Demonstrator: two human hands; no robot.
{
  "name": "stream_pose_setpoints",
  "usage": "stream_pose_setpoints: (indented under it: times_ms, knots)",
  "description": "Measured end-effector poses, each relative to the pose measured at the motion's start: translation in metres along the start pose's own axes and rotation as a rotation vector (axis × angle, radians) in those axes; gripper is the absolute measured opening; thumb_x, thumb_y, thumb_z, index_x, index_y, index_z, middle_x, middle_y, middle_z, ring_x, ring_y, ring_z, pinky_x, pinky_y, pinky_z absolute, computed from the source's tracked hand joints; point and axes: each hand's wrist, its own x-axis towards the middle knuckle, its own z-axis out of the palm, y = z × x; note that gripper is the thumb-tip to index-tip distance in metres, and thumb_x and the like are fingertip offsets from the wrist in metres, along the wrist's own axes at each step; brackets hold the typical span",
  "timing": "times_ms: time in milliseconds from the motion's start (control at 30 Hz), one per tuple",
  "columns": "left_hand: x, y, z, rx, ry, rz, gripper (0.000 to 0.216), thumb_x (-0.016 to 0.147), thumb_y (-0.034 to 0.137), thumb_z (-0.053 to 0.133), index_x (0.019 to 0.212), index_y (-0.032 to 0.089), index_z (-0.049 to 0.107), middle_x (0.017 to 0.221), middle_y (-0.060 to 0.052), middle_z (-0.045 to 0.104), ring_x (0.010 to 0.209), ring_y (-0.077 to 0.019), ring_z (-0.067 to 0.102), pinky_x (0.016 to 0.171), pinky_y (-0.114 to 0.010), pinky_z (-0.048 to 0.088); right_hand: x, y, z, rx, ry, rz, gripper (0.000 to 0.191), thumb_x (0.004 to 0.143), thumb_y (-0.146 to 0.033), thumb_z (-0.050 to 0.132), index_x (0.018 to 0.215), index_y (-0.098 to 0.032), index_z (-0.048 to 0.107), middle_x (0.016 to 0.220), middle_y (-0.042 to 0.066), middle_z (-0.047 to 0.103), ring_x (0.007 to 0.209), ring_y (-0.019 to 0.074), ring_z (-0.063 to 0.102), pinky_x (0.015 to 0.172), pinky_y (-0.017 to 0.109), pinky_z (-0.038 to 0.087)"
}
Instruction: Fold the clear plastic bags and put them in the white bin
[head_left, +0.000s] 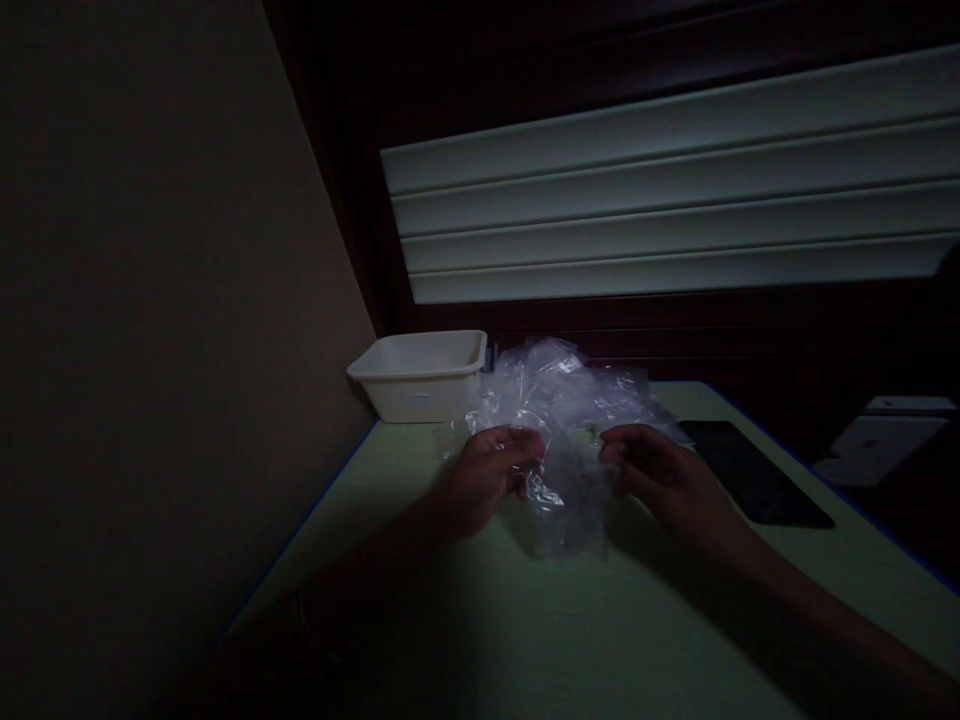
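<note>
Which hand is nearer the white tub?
Left: the left hand is in front of the tub, slightly to its right; the right hand is farther to the right.

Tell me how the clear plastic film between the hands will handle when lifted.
The clear plastic film will likely flop, given its creases. It is probably light, looking thin and see-through. Its glossy highlights suggest it may slip.

Seemingly home room: plain wall at 9 o'clock, 4 pale slats in dark frame at 2, table at 6.
</note>
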Motion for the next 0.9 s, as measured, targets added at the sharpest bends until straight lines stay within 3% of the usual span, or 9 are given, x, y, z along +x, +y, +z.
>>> stream_pose_setpoints:
  times_ms: [133, 300, 433, 533, 667, 767, 900]
  knots:
    - [0.005, 0.002, -0.008, 0.085, 0.086, -0.054, 0.036, 0.067, 0.034, 0.08, 0.091, 0.013, 0.063, 0.085, -0.005, 0.067, 0.054, -0.0073, 0.055, 0.04, -0.017, 0.03, 0.007, 0.0, -0.005, 0.269, 0.024, 0.289, 0.026, 0.074, -0.027, 0.071, 0.096, -0.02, 0.06, 0.083, 0.004, 0.065, 0.066, 0.016, 0.062, 0.06, 0.029, 0.051]
    - [0.015, -0.001, -0.025, 0.282, 0.072, -0.08, 0.029, 0.07, 0.035, 0.076, 0.086, 0.013, 0.065, 0.081, -0.005, 0.067, 0.051, -0.0065, 0.053, 0.042, -0.018, 0.031, 0.01, 0.01, -0.012, 0.184, -0.068, 0.407, 0.023, 0.076, -0.023, 0.065, 0.097, -0.02, 0.058, 0.082, 0.005, 0.067, 0.062, 0.0143, 0.062, 0.056, 0.027, 0.051]
    - [0.019, -0.003, -0.035, 0.426, 0.044, -0.121, 0.026, 0.064, 0.029, 0.08, 0.079, 0.01, 0.067, 0.058, 0.0, 0.06, 0.042, -0.0069, 0.048, 0.038, -0.018, 0.029, 0.012, 0.024, -0.016, -0.025, -0.125, 0.347, 0.021, 0.07, -0.021, 0.065, 0.09, -0.019, 0.06, 0.076, 0.003, 0.067, 0.059, 0.0159, 0.062, 0.053, 0.027, 0.047]
    - [0.02, -0.005, -0.038, 0.501, 0.002, -0.141, 0.028, 0.063, 0.03, 0.08, 0.077, 0.01, 0.067, 0.053, 0.002, 0.057, 0.037, -0.0061, 0.043, 0.036, -0.019, 0.026, 0.011, 0.022, -0.017, -0.155, -0.145, 0.283, 0.022, 0.066, -0.02, 0.063, 0.088, -0.018, 0.062, 0.076, 0.004, 0.068, 0.061, 0.0187, 0.062, 0.055, 0.03, 0.046]
    - [0.02, -0.004, -0.038, 0.535, -0.045, -0.137, 0.036, 0.062, 0.032, 0.081, 0.089, 0.012, 0.069, 0.066, -0.002, 0.065, 0.041, -0.0058, 0.045, 0.039, -0.019, 0.027, 0.006, 0.004, -0.014, -0.335, -0.046, 0.185, 0.026, 0.07, -0.028, 0.06, 0.095, -0.018, 0.064, 0.087, 0.008, 0.069, 0.074, 0.0239, 0.063, 0.063, 0.033, 0.045]
    - [0.018, 0.0, -0.036, 0.543, -0.101, -0.152, 0.041, 0.062, 0.034, 0.08, 0.096, 0.013, 0.069, 0.076, -0.004, 0.068, 0.048, -0.007, 0.049, 0.043, -0.019, 0.03, 0.001, -0.008, -0.01, -0.51, 0.011, 0.038, 0.023, 0.083, -0.037, 0.052, 0.095, -0.02, 0.064, 0.092, 0.008, 0.07, 0.082, 0.0242, 0.064, 0.07, 0.034, 0.047]
    - [0.014, 0.004, -0.034, 0.551, -0.197, -0.199, 0.044, 0.062, 0.036, 0.081, 0.097, 0.012, 0.07, 0.077, -0.005, 0.069, 0.05, -0.0074, 0.05, 0.045, -0.019, 0.031, -0.006, -0.013, -0.004, -0.373, -0.143, -0.007, 0.029, 0.091, -0.042, 0.047, 0.104, -0.02, 0.061, 0.1, 0.008, 0.068, 0.087, 0.0222, 0.064, 0.076, 0.034, 0.05]
